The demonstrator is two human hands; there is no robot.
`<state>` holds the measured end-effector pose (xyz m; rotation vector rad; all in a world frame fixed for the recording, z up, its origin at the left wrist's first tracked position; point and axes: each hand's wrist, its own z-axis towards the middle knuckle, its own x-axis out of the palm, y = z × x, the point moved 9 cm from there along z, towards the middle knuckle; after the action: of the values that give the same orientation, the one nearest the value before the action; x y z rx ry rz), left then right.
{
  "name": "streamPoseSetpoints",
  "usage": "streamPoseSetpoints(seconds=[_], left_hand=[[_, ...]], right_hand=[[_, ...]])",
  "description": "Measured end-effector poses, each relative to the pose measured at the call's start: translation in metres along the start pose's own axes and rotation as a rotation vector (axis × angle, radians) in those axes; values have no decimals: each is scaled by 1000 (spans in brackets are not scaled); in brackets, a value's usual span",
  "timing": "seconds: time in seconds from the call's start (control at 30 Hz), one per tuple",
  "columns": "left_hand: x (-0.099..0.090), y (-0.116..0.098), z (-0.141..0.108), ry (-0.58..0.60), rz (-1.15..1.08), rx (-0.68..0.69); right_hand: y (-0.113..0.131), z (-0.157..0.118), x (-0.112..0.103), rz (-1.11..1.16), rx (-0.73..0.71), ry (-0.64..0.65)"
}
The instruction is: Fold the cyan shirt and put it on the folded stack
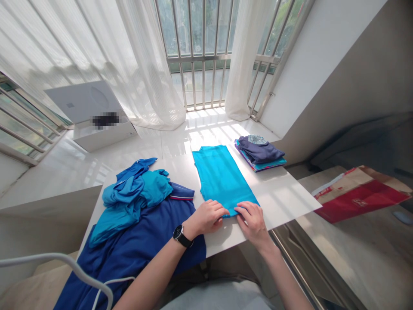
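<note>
Neatly folded turquoise cloth (224, 178), bag (361, 197) (lettering blurred)

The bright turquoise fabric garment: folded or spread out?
Folded: the turquoise garment lies as a long, flat rectangle, layered edges showing along its left side.

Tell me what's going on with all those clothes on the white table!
A person's left hand and right hand are touching the near edge of a bright turquoise cloth garment, which lies flat in a long rectangle on the white tabletop. To the left, a rumpled heap of blue and teal clothes rests partly on a dark blue cloth garment. To the right is a small stack of folded clothes, with a dark purple piece above a turquoise one.
</note>
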<state>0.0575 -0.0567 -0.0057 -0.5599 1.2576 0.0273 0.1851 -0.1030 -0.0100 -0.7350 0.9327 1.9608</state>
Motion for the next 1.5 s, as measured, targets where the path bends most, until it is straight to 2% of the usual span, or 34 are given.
streamPoseSetpoints(seconds=[0.1, 0.3, 0.5, 0.57, 0.67, 0.73, 0.8, 0.9, 1.0, 1.13, 1.37, 1.5], left_hand=[[1, -1, 1, -3, -1, 16], [4, 0, 1, -20, -13, 29], [-1, 4, 1, -40, -57, -45], [-7, 4, 0, -87, -38, -74], [-10, -5, 0, -142, 15, -36], [-3, -12, 0, -112, 60, 8], [8, -14, 0, -59, 109, 24], [19, -11, -1, -22, 149, 14], [20, -8, -1, -23, 148, 7], [18, -8, -1, 1, 86, -3], [16, -20, -2, 58, -187, 0], [1, -20, -2, -23, -320, 42]], right_hand=[[-4, -7, -4, 17, -32, 11], [-14, -18, -10, -2, 1, -4], [-16, -26, -12, -29, 30, 10], [-18, -28, -17, -56, 55, -17], [-24, -25, -35, -96, 107, -143], [-26, -21, -45, -106, 127, -227], [-26, -14, -49, -93, 118, -256], [-27, -8, -42, -70, 105, -213], [-33, -11, -29, -86, 148, -135], [-43, -19, -21, -111, 208, -89], [-55, -18, -31, -170, 245, -110], [-78, -23, -44, -225, 309, -93]])
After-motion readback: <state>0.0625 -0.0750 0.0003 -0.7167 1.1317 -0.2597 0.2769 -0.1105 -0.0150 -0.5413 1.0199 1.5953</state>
